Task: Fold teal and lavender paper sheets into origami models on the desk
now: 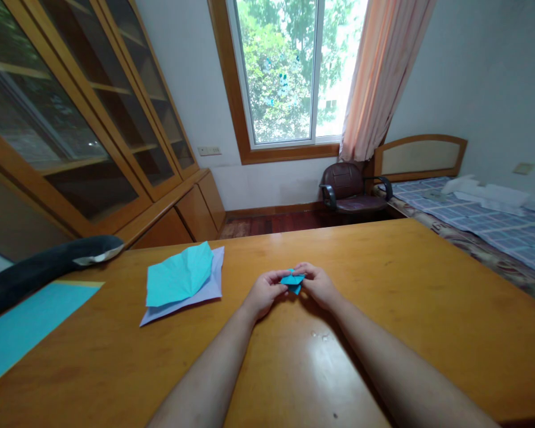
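A small piece of folded blue paper (293,280) is held between my two hands, just over the middle of the wooden table. My left hand (264,292) pinches its left side between thumb and fingers. On the other side, my right hand (320,285) grips the right edge, with its fingers at the top of the paper. Several folds and a point hanging downward show in the paper; the fingers cover its side edges.
Creased turquoise paper (181,276) lies over lilac paper (216,279) on the wooden table (428,333). At the left are a flat turquoise sheet (31,324) and a dark curved object (49,264). Beyond the table stand an armchair (348,184), a bed (481,220) and a glass-door cabinet (116,89).
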The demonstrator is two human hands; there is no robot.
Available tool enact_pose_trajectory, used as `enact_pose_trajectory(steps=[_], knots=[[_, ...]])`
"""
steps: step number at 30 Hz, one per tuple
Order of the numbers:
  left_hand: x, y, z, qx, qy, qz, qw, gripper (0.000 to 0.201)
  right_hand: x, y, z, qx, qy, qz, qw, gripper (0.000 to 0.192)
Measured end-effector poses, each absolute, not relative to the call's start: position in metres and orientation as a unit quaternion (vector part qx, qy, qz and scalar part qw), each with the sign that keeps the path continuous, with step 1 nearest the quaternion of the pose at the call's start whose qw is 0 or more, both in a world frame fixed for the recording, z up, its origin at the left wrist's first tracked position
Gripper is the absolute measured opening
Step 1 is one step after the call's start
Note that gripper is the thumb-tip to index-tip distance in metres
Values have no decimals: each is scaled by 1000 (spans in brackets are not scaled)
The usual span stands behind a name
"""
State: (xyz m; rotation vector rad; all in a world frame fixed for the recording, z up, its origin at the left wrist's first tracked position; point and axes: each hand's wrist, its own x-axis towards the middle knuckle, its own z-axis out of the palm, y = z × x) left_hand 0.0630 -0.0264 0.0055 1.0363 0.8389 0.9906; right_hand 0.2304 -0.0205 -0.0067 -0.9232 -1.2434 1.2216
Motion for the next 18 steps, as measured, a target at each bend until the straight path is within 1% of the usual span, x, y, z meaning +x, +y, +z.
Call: enact_pose_trajectory(steps=[4, 6, 8, 9, 13, 15, 16, 18], knots=[[62, -27, 7, 463, 370, 436, 677, 48, 231, -21, -6, -384, -511, 535, 553, 11], [63, -26, 7, 469, 382, 435, 667, 41, 231, -22, -5, -382, -511, 536, 552, 7], [64, -24, 5, 484, 406, 443, 636, 33, 231, -22, -4, -387, -513, 538, 545, 6], [65, -22, 3, 494, 420, 451, 613, 30, 230, -22, -4, -392, -513, 543, 538, 8], [68, -18, -4, 509, 465, 497, 527, 24, 227, -20, -9, -440, -485, 540, 529, 31], [71, -18, -5, 505, 461, 525, 506, 26, 225, -18, -13, -476, -477, 506, 538, 32], [72, -19, -5, 502, 454, 539, 501, 31, 225, -16, -15, -493, -476, 492, 538, 30], [75, -21, -4, 502, 437, 559, 494, 46, 224, -15, -19, -512, -480, 480, 527, 27]])
